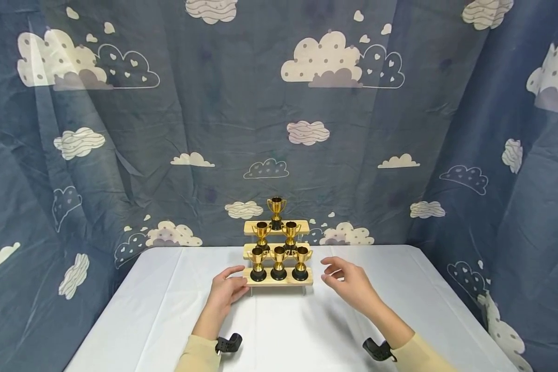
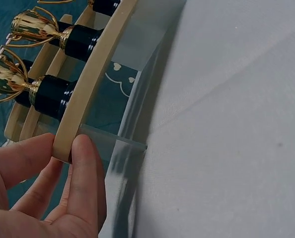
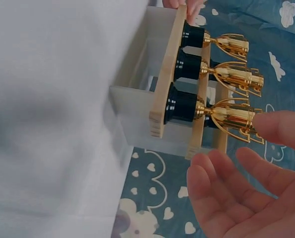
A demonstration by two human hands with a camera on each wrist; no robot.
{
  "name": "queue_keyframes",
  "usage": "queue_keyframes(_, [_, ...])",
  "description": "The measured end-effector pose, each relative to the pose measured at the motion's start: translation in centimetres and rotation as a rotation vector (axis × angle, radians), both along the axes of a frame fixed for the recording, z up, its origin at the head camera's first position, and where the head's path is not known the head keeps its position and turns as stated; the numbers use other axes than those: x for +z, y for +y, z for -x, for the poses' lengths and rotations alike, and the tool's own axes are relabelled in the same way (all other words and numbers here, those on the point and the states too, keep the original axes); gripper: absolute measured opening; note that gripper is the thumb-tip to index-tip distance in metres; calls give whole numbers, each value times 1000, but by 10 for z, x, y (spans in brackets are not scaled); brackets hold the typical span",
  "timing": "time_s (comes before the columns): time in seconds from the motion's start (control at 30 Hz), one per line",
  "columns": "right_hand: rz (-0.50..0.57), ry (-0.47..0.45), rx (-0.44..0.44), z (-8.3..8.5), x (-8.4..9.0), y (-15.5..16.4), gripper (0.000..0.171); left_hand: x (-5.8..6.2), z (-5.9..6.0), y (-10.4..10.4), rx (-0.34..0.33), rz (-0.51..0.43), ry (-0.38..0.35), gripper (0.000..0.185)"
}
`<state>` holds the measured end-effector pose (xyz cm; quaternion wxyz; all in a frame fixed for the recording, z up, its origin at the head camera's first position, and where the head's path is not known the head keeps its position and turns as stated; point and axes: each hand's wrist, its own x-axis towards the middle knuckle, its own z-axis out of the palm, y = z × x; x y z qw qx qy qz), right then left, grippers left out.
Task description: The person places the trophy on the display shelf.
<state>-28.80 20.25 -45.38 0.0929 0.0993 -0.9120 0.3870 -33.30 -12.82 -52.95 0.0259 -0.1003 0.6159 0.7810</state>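
Note:
My left hand pinches the left end of the lowest wooden board of a three-tier display stand, thumb and fingers on opposite faces. Small gold trophy cups on black bases stand upright on the stand: three in the bottom row, with a middle cup, two on the middle board, and a single cup on the top board. To the right of the stand, my right hand hovers with loosely bent fingers, holding nothing. In the right wrist view its thumb overlaps the nearest bottom-row cup.
Clear side panels support the boards. The stand is on a white-covered table, near its back edge. Behind and at both sides hangs a dark blue curtain with cloud prints. Each wrist wears a black camera strap.

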Motion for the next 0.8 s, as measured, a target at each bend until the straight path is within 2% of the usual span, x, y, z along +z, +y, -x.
queue_keyframes(0.2, [-1,-3,-17,-3,-7,0,29,1,-1,-2,-7,49,18,51])
queue_keyframes(0.57, [15,-55,-31,-14,-14,4,28,3,-9,-7,-46,202,78,49])
queue_keyframes(0.8, [-4,-84,-34,-22,-18,-1,27,9,-25,-16,-8,398,93,38])
